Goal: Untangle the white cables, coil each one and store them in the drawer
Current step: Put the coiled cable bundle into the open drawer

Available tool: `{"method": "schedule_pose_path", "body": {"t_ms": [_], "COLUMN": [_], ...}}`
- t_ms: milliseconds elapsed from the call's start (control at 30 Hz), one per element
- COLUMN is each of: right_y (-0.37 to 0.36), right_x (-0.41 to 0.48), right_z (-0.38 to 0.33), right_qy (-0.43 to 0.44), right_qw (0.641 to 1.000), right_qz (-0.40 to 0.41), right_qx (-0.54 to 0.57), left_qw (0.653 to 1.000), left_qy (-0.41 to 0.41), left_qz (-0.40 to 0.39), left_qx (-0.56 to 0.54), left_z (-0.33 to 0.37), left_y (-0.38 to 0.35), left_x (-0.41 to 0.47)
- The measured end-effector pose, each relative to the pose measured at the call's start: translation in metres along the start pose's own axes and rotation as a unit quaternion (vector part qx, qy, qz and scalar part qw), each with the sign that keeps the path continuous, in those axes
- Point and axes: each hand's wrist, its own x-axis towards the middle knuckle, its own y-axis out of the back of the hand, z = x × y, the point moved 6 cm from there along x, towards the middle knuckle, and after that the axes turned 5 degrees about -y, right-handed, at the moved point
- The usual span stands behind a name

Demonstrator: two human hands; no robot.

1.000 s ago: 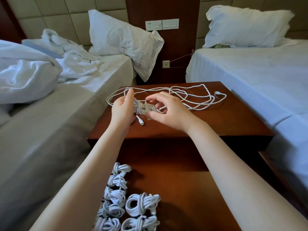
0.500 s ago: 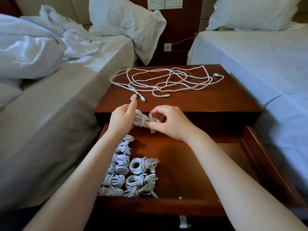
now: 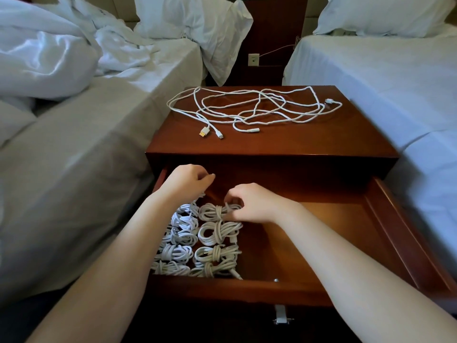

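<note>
1. White cables [image 3: 247, 112] left to do: a tangled heap spread loose across the nightstand top [image 3: 309, 144], with plug ends lying toward the front edge.
2. Stored coils [image 3: 181, 246]: two columns of tied bundles, packed side by side at the left end of the open drawer [image 3: 390, 243].
3. Step in hand, by judgement: seating the back coil [image 3: 214, 212] at the far end of the right-hand column, just behind its neighbour.
4. Right hand [image 3: 252, 205]: fingers curled down round the right end of that coil and gripping it, with the coil resting on the drawer floor.
5. Left hand [image 3: 186, 181]: over the back of the left column, fingers curled inward, thumb near forefinger. Nothing seen in the grip, yet cannot tell for sure whether anything is pinched.
6. Next, probably: let go of the coil, lift both hands clear of the drawer and reach up to the heap.
7. Calls for care there: take one end, perhaps the yellow-tipped plug [image 3: 204, 131], and draw that cable slowly out of the crossings, without tightening loops or dragging the rest off the edge.
8. After that: wind into a bundle like the others and lay it beside the columns.
</note>
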Motion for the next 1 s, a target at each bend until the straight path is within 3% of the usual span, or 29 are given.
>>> {"method": "schedule_pose_path", "body": {"t_ms": [167,467,767,1000], "right_y": [0.001,0.006,0.078,0.125], "right_x": [0.000,0.003,-0.003,0.019], "right_z": [0.000,-0.001,0.000,0.031], "right_qy": [-0.012,0.008,0.034,-0.003], "right_qw": [0.997,0.998,0.946,0.921], "right_qz": [-0.013,0.055,0.284,0.358], "right_qx": [0.069,0.035,0.155,0.155], "left_qw": [1.000,1.000,0.974,0.972], "left_qy": [-0.003,0.014,-0.006,0.002], "left_qz": [-0.010,0.003,0.148,0.178], "left_qx": [-0.008,-0.024,-0.170,-0.151], "left_z": [0.004,0.002,0.025,0.050], "left_y": [-0.004,-0.002,0.025,0.051], "left_x": [0.001,0.000,0.012,0.065]}}
